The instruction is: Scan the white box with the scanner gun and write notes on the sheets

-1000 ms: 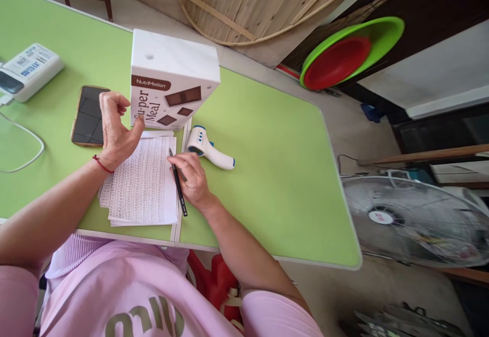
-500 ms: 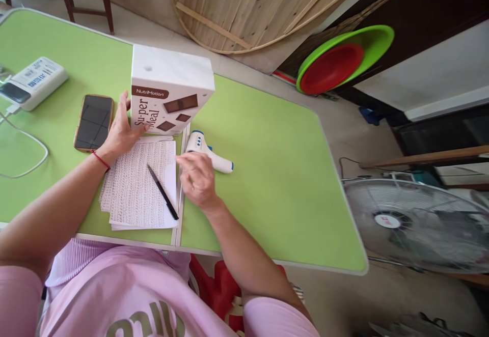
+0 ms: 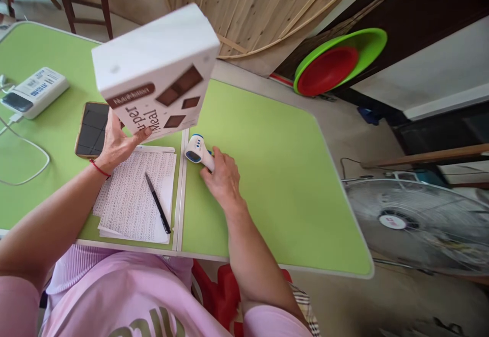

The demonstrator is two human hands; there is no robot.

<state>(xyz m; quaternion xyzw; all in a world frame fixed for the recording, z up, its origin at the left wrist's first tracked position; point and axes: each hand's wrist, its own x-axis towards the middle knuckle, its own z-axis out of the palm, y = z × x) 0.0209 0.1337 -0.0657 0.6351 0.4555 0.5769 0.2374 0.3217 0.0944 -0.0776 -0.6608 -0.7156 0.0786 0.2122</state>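
Left hand: clasped on tilted box, lower corner
Right hand: curled around thermometer
Pen: on papers, left of right hand

A white NutriMotion box tilted; at its five o'clock, a blue-trimmed white thermometer gun had its head toward ten.

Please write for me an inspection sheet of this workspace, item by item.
Surface: green table, pale seam running front to back.
Handled things: white box, tilted; white thermometer gun, right of the seam.
Clutter: pen on handwritten papers; phone; white device.
Hands: left hand holds the white box; right hand is on the thermometer gun's handle, fingers partly hidden.
Cables: white cable curving beside the white device.
Surroundings: fan past the table's right edge; green basin, red basin.
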